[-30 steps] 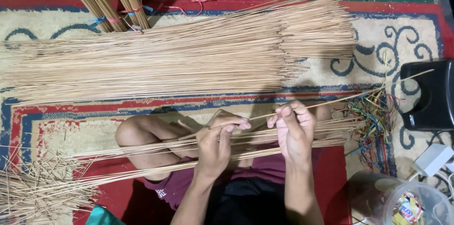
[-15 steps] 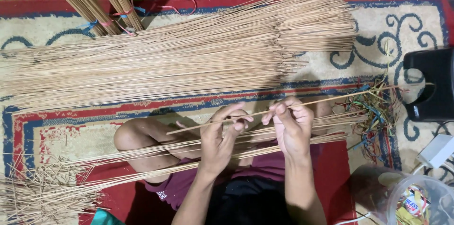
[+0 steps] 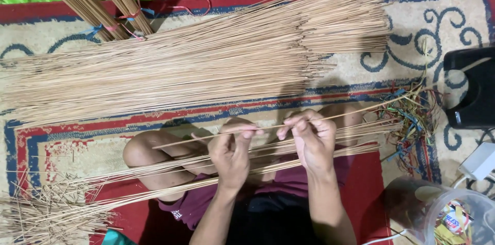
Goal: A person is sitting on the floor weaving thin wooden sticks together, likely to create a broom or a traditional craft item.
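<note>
One thin stick (image 3: 268,127) pinched by two hands (image 3: 273,144).

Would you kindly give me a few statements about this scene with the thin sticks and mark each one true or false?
1. Both the left hand and the right hand pinch one thin tan stick. True.
2. The large pile of tan sticks lies on a bare wooden floor. False: it lies on a patterned rug.
3. Tied stick bundles show at upper left. True.
4. The black box sits at the left. False: it sits at the right edge.
</note>
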